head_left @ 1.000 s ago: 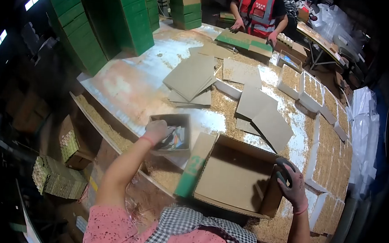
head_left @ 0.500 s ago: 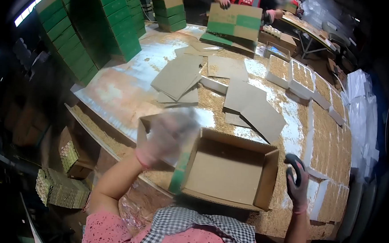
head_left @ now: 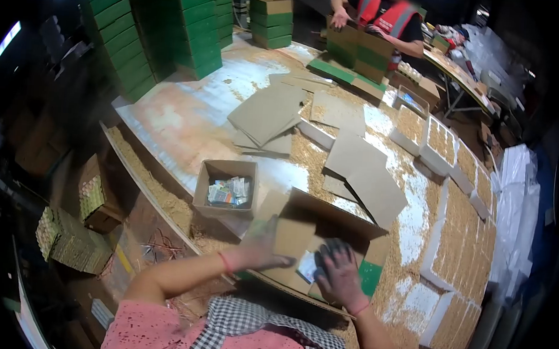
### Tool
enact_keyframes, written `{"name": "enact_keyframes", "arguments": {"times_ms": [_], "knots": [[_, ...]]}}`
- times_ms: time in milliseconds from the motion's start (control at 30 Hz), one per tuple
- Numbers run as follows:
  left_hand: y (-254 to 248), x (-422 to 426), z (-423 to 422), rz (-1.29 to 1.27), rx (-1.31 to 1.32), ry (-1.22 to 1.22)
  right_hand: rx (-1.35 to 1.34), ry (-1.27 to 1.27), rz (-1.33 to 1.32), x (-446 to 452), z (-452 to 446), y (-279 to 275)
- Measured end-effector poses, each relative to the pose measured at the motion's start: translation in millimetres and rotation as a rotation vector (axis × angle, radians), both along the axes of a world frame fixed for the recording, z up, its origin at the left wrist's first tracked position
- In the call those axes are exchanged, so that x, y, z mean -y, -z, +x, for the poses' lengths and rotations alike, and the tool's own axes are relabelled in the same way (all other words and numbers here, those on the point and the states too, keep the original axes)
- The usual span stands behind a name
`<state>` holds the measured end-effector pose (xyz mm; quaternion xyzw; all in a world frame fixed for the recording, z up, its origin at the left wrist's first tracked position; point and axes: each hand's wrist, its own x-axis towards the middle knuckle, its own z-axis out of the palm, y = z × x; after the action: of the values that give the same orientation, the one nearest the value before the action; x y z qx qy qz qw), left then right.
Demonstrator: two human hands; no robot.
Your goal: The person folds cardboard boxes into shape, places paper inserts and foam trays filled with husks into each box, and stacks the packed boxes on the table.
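In front of me stands a brown and green cardboard box [head_left: 298,204], its far flap upright. At its left side my left hand [head_left: 255,250], gloved and blurred, has its thumb stretched out over the box. My right hand [head_left: 339,271], in a dark-stained glove, lies with fingers spread over a green-patched panel at the right of the box. Beside its thumb shows a small white and blue packet [head_left: 306,266], partly covered by that hand. Just beyond my left hand sits a small carton [head_left: 205,203] holding several colourful packets [head_left: 229,190].
Flat cardboard sheets [head_left: 267,115] lie across the sawdust-strewn table. Tall stacks of green boxes [head_left: 196,25] stand at the back left, sawdust-filled white trays [head_left: 464,243] along the right. Egg trays [head_left: 77,242] are lower left. Opposite, a person in a red vest [head_left: 391,18] handles another box [head_left: 364,52].
My left hand has moved from above the small carton to the big box's left side. The right hand has come from the table onto the box, and a packet now shows there.
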<state>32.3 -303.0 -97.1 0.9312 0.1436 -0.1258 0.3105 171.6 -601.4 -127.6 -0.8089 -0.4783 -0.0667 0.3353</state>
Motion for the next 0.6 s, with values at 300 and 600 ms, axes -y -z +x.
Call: {"name": "enact_keyframes", "arguments": {"times_ms": [300,600], "knots": [[-5.4,-28.0,-5.2,-0.153,0.433,-0.063,-1.069,0.323,0.409,-51.0,-40.4,-57.6],[-64.2,-316.3,-57.9,-0.263,0.597,-0.784,-1.21,-0.256,0.142,-427.8,55.8,-150.0]]}}
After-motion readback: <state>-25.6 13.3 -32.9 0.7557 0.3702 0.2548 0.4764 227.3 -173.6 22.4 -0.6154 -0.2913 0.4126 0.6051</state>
